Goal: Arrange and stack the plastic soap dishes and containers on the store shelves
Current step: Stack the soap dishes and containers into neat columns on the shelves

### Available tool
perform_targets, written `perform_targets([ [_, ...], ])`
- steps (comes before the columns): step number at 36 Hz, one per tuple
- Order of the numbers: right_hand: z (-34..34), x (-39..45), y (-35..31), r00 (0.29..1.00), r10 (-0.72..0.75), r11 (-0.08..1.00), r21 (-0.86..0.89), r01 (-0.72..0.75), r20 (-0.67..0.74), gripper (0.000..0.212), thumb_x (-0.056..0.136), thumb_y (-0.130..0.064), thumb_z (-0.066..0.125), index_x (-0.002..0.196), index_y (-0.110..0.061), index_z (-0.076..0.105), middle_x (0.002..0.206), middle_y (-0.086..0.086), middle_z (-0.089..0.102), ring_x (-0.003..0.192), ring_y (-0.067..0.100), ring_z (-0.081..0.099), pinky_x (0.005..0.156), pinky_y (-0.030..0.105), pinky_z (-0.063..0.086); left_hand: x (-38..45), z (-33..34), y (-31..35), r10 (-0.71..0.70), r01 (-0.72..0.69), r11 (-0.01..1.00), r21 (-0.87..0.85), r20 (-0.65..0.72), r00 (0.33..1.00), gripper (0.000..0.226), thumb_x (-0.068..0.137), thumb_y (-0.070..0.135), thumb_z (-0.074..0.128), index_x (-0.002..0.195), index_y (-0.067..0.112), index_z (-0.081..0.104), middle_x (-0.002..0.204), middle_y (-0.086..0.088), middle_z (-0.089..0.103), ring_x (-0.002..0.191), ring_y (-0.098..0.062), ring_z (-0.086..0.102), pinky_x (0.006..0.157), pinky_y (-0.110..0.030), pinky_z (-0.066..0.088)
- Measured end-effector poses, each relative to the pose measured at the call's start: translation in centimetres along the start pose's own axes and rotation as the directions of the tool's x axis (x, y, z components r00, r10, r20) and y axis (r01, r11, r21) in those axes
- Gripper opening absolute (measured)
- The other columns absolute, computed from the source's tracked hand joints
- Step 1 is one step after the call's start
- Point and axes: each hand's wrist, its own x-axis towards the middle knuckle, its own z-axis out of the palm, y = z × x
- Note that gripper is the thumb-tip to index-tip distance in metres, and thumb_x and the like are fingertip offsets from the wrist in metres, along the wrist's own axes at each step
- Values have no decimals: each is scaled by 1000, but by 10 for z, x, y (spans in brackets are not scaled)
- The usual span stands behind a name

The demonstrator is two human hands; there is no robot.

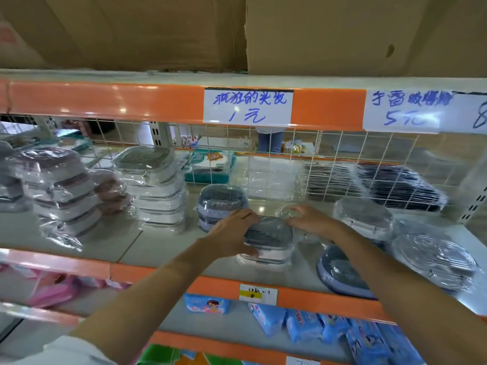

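A small stack of white soap dishes with grey grates [268,241], wrapped in clear plastic, sits near the front of the middle shelf [163,248]. My left hand [232,230] grips its left side with thumb and fingers curled round it. My right hand [308,218] pinches the plastic wrap at its upper right corner. Just behind stands a stack of blue-grey dishes [221,204]. Farther left stand a tall stack of white dishes [155,185] and a leaning stack of white and purple ones [60,191]. Oval dishes [366,217] and round ones [432,256] lie to the right.
A blue oval dish [340,275] overhangs the shelf's front edge at right. A wire grid [290,159] backs the shelf, with flat packs behind it. Cardboard boxes [158,32] fill the top shelf. Blue packets [303,325] lie on the shelf below.
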Motion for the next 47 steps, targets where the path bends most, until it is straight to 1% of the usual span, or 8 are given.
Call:
perform_targets([
  [7, -5, 21, 13, 997, -51, 982, -183, 39, -61, 34, 97, -15, 48, 130, -6, 54, 134, 13, 53, 117, 25, 53, 96, 31, 41, -1, -4, 8, -32, 32, 999, 38, 8, 999, 72, 70, 47, 78, 128, 16, 47, 134, 1, 46, 120, -18, 45, 102, -37, 41],
  [14, 11, 29, 38, 998, 22, 919, -394, 1, 54, 80, 79, -13, 72, 142, -11, 21, 141, 19, 37, 129, 32, 38, 104, 40, 38, -6, -6, 14, -49, 43, 993, 107, 50, 998, 80, 73, 45, 76, 135, 13, 38, 139, -3, 44, 125, -22, 44, 100, -40, 43],
  [18, 11, 32, 37, 999, 24, 912, -410, -5, 41, 84, 75, -28, 79, 138, -16, 25, 142, 19, 37, 129, 34, 37, 103, 42, 37, -11, -1, 15, -27, 23, 993, 113, 41, 999, 90, 71, 39, 80, 141, 10, 32, 145, -5, 38, 132, -22, 37, 107, -41, 38],
  [22, 4, 35, 29, 998, -17, 905, -425, -13, -68, 80, 83, -21, 71, 143, -16, 18, 146, 22, 26, 135, 38, 26, 109, 46, 34, -11, 3, 16, -5, 3, 990, 143, 12, 1000, 84, 72, 37, 79, 138, 9, 36, 146, -5, 35, 135, -22, 32, 108, -42, 37],
  [26, -18, 35, 13, 965, -97, 929, -369, 0, -243, 83, 75, -44, 75, 135, -13, 27, 136, 20, 31, 126, 35, 31, 101, 42, 37, -11, 7, 16, 2, 0, 987, 162, -14, 1000, 80, 75, 36, 77, 139, 10, 36, 150, -5, 31, 138, -22, 28, 108, -43, 37],
  [30, -33, 31, 1, 933, -90, 968, -251, 0, -349, 75, 76, -48, 74, 128, -15, 31, 134, 17, 31, 124, 33, 31, 97, 39, 38, -6, 12, 21, 9, -2, 984, 176, -36, 999, 80, 77, 35, 75, 141, 9, 34, 152, -8, 28, 141, -23, 23, 109, -41, 38],
  [36, -45, 13, 4, 924, -47, 996, -89, 14, -380, 72, 78, -47, 71, 130, -19, 30, 138, 12, 29, 129, 31, 27, 95, 36, 36, 19, 17, 36, 2, 9, 987, 161, -65, 998, 74, 80, 36, 72, 138, 8, 36, 145, -8, 34, 135, -23, 29, 104, -42, 42],
  [47, -55, -38, 38, 932, -34, 999, -9, 33, -361, 82, 72, -47, 77, 132, -15, 31, 133, 8, 30, 123, 25, 33, 103, 40, 36, 78, 18, 38, -81, 69, 968, 241, 42, 996, 83, 80, 39, 72, 143, 15, 25, 146, -4, 32, 134, -23, 34, 105, -43, 42],
])
